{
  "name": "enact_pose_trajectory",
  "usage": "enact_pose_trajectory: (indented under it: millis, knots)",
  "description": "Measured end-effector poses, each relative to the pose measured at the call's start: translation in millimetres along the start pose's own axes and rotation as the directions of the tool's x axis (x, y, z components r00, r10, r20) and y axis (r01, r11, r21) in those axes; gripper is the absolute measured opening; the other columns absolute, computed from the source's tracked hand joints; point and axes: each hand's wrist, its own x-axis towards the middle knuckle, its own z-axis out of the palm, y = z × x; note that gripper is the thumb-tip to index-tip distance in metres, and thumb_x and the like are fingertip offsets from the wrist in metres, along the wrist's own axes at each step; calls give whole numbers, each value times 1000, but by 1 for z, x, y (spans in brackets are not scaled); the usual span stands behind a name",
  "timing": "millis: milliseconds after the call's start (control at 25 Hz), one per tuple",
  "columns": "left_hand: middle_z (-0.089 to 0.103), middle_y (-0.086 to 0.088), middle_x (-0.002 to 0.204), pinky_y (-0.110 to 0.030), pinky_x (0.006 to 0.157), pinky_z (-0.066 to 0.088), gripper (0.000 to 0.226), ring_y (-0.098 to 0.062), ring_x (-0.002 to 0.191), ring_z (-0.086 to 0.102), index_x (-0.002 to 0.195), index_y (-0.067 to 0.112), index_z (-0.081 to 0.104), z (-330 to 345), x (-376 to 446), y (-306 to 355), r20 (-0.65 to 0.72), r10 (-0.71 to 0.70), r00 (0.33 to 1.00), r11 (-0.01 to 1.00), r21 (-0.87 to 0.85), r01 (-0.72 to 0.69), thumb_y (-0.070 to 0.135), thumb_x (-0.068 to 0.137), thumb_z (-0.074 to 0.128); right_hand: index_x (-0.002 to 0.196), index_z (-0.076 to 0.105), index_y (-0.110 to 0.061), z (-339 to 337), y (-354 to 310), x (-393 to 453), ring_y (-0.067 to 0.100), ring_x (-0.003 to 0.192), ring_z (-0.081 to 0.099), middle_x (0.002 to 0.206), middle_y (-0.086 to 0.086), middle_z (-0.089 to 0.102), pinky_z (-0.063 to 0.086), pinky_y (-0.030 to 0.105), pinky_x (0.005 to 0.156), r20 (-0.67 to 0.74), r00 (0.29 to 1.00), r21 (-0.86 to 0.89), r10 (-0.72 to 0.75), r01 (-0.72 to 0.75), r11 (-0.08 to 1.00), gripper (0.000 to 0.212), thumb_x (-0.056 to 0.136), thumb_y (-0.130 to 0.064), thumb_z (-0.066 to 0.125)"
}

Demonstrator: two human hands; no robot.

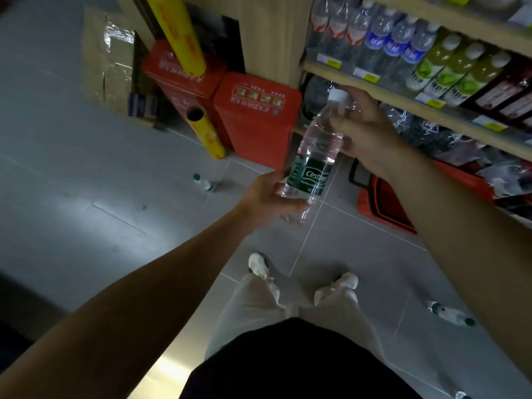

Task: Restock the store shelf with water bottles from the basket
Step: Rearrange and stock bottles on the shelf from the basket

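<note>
Both hands carry one C'estbon water bottle [313,156] in front of the shelf [374,84]. The left hand [267,197] wraps its lower body at the green label, while the right hand [365,131] grips near the neck, below the white cap. The two-handed hold probably steadies it for placing upright. The red basket [383,203] sits on the floor under the right forearm, partly hidden, its contents unseen. Loose bottles [449,313] lie on the floor; the lower shelf is dark and unclear.

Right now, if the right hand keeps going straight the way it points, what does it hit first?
Likely the wooden shelf edge: the right hand, holding the water bottle near its neck, points up toward it. Depth is unclear; it may pass underneath.
</note>
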Motion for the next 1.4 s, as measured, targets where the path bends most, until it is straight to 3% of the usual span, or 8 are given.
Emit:
enact_pose_trajectory:
  millis: [200,360,520,600,760,960,1160,1400]
  knots:
    - [75,8,87,-33,68,61,52,-5,77,72,119,35,65,-6,0,36,-201,189,961,970,192,-151,26,71,82,105,49,-28,29,-26,-2,11,85,65,99,-10,60,57,36,66,-145,985,-35,93,-99,994,27,89,-31,70]
    - [72,10,90,-32,66,59,49,-3,77,68,123,39,58,4,16,53,-305,310,901,920,333,-204,40,76,73,131,37,-31,23,-41,7,13,95,62,116,-11,56,57,35,63,-201,976,-61,86,-100,993,68,79,-25,80]
    - [68,18,91,-7,65,46,60,10,75,60,134,37,54,14,52,85,-350,378,857,885,409,-224,35,78,75,148,18,-29,7,-50,30,-2,89,57,110,-16,53,55,32,74,-280,959,-19,-39,35,999,98,76,-11,81]
    - [67,18,87,-9,64,47,61,5,75,61,135,37,54,18,80,100,-370,375,850,888,405,-216,35,78,76,151,14,-28,-9,-60,44,-9,82,55,113,-20,51,51,22,72,-278,954,-101,-112,87,991,100,78,-11,81]
    - [73,10,94,-30,70,57,61,-9,83,69,134,37,53,26,147,138,-370,415,831,882,386,-269,43,76,73,153,11,-30,-53,-89,92,5,107,50,121,-15,43,43,23,81,-266,945,-235,-191,129,963,105,77,-25,83]
    - [74,9,103,-33,73,58,70,-11,89,70,141,39,47,36,218,192,-438,452,777,869,413,-273,47,74,66,150,15,-36,-109,-124,154,8,102,54,119,-14,50,41,12,66,-228,951,-231,-211,158,960,98,78,-32,81]
    - [73,9,110,-32,83,56,72,-10,99,68,139,40,50,40,267,218,-466,447,764,882,375,-287,48,70,66,139,29,-41,-132,-120,202,12,95,66,105,-17,62,59,42,80,-204,961,-229,-189,141,963,93,64,-37,85]
    - [69,3,123,-33,90,53,74,-20,110,65,144,33,45,21,318,231,-376,464,802,844,461,-273,35,76,74,140,31,-43,-153,-133,257,11,100,67,115,-12,66,58,43,85,-224,947,-289,-230,161,944,99,57,-37,85]
